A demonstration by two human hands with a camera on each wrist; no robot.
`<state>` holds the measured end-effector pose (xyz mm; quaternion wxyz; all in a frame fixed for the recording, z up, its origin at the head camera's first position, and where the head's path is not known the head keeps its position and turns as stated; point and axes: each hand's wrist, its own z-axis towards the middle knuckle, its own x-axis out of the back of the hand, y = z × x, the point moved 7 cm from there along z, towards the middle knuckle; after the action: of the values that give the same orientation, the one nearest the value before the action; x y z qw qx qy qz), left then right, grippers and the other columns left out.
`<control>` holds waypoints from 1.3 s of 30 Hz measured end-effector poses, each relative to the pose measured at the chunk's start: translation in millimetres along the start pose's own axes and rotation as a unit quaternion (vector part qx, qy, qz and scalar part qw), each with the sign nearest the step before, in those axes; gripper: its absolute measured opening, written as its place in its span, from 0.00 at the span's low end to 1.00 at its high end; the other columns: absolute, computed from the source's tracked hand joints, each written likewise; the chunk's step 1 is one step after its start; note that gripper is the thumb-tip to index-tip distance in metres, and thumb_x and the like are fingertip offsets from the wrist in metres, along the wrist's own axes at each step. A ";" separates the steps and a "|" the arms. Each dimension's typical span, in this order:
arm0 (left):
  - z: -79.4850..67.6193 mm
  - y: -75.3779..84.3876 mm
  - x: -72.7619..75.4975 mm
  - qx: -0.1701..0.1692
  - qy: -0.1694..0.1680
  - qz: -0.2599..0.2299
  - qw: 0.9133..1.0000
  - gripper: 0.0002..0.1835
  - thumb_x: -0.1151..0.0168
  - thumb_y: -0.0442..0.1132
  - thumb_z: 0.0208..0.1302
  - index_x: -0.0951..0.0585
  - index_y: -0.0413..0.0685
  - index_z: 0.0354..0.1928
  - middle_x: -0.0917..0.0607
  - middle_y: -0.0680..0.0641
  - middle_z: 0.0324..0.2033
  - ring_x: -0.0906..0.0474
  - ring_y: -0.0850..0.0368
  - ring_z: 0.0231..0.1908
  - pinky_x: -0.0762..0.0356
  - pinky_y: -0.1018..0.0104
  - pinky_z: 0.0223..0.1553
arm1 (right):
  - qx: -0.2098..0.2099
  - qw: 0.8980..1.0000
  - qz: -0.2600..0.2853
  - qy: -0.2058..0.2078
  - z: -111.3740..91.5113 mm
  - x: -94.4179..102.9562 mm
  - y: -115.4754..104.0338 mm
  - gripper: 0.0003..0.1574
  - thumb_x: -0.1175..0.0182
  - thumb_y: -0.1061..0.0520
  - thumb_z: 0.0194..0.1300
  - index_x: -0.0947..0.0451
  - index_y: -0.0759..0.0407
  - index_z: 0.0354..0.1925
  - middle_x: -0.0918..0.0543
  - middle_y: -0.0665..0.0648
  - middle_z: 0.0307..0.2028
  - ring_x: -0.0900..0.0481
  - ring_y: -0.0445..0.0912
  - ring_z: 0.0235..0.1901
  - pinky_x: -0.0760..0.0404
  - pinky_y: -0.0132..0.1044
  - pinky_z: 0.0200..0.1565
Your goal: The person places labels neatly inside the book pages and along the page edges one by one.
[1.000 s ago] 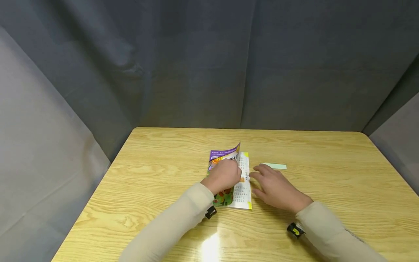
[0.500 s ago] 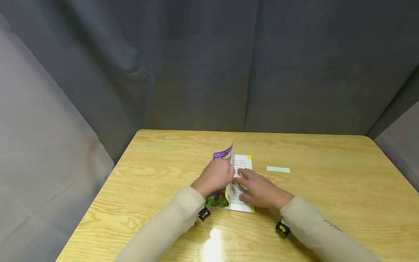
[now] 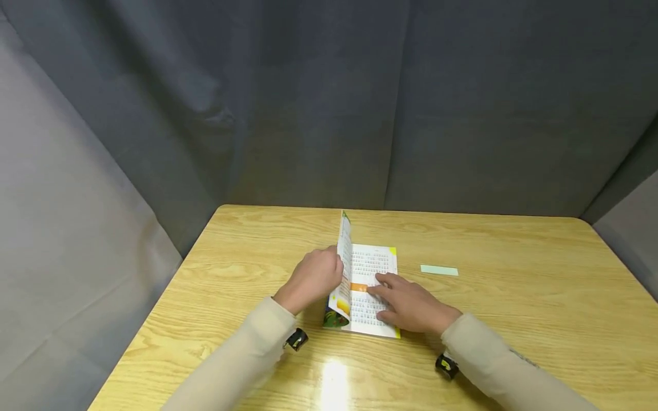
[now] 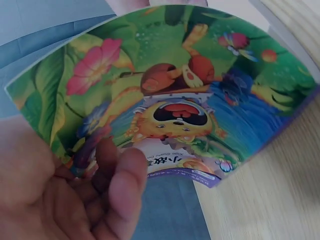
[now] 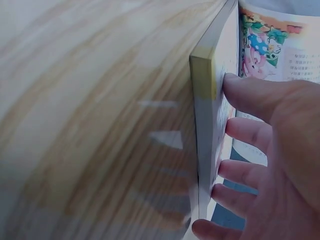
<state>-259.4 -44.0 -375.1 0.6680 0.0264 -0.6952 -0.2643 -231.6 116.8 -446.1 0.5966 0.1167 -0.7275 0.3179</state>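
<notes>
A children's picture book (image 3: 369,261) lies opened on the table, its right-hand page covered in printed text with an orange block. My left hand (image 3: 313,278) pinches the raised front cover and holds it nearly upright. Seen from the left wrist, the cover (image 4: 245,120) bends in a curve and carries a cartoon animal and flowers; the left fingers (image 4: 127,185) curl at its edge. My right hand (image 3: 415,305) rests on the right page with its fingers spread. In the right wrist view the right thumb (image 5: 255,92) and fingertips touch the page near the book's thick edge.
A pale green paper strip (image 3: 439,270) lies right of the book on the wooden table (image 3: 519,285). Dark grey curtains (image 3: 313,103) hang behind the table, with lighter cloth (image 3: 77,228) at the left side.
My left hand has moved left, lifting the cover from partly raised to nearly upright. My right hand has come left from beside the book onto its right page.
</notes>
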 end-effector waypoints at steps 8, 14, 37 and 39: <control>-7.2 -14.1 9.2 0.021 0.021 -0.026 0.999 0.21 0.61 0.37 0.75 0.25 0.33 0.58 0.15 0.44 0.29 0.26 0.61 0.18 0.31 0.70 0.14 | 0.008 1.000 -0.004 0.000 -8.3 7.4 3.1 0.33 0.37 0.47 0.67 0.28 0.53 0.68 0.33 0.67 0.71 0.34 0.64 0.70 0.29 0.63 0.66; -12.4 -33.1 14.1 0.016 0.040 -0.062 0.997 0.23 0.57 0.36 0.74 0.29 0.35 0.66 0.12 0.40 0.40 0.21 0.60 0.25 0.22 0.67 0.26 | -0.012 1.000 0.018 -0.009 -24.5 11.4 18.2 0.32 0.36 0.48 0.66 0.26 0.52 0.66 0.33 0.65 0.72 0.35 0.63 0.71 0.29 0.62 0.66; -20.2 -74.5 -2.6 0.071 0.006 -0.051 0.996 0.27 0.54 0.37 0.76 0.37 0.34 0.72 0.13 0.36 0.40 0.15 0.50 0.33 0.16 0.59 0.32 | -0.023 0.999 0.026 -0.014 -45.0 15.6 28.2 0.32 0.34 0.48 0.65 0.25 0.52 0.65 0.33 0.63 0.72 0.37 0.64 0.72 0.30 0.63 0.66; -20.7 -75.7 -5.1 0.073 0.006 -0.053 0.996 0.29 0.55 0.37 0.76 0.43 0.36 0.75 0.15 0.38 0.27 0.20 0.53 0.20 0.23 0.63 0.19 | -0.021 0.999 0.026 -0.011 -44.5 13.7 28.7 0.31 0.34 0.48 0.65 0.25 0.51 0.64 0.33 0.63 0.72 0.37 0.64 0.72 0.30 0.63 0.66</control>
<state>-263.3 -113.9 -411.0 0.6533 0.1137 -0.7063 -0.2478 -215.6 168.5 -438.7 0.5823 0.0891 -0.7436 0.3164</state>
